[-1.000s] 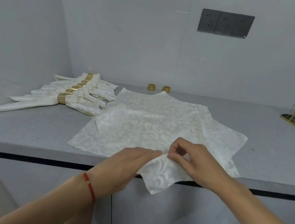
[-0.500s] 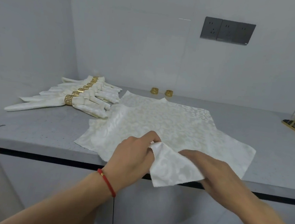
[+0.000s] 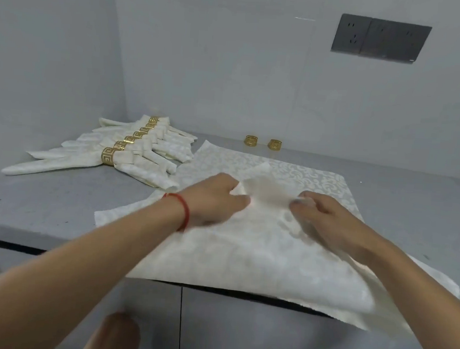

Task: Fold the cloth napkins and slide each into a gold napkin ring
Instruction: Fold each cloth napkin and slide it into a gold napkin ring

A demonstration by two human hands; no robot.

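Over counter (image 3: 41, 209) front edge, both hands pinch napkin (image 3: 259, 248) corner w/ fingers (image 3: 299, 204).

Both forearms reach forward, bare. Left hand (image 3: 216, 198) back up, fingers curled, pinching the fabric at its fingertips; red string bracelet (image 3: 183, 212) on the wrist. Right hand (image 3: 327, 212) back up, fingers bent, pinching the same fabric. Hands near, not touching.
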